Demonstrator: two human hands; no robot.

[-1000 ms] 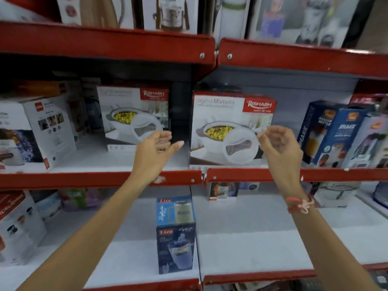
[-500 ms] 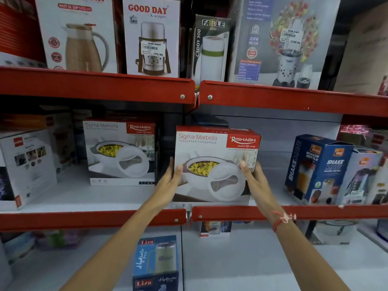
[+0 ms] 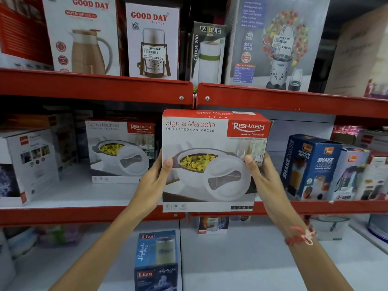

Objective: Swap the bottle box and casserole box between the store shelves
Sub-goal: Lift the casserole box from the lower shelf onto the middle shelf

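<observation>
Barely begun: casserole box (image 3: 214,160) clasped at its sides by left hand (image 3: 154,181) and right hand (image 3: 265,181) at middle shelf (image 3: 84,215) edge, bottle box (image 3: 156,259) untouched on lower shelf

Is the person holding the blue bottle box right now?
No, both the left hand and the right hand grip the casserole box, while the blue bottle box stands untouched on the shelf below.
</observation>
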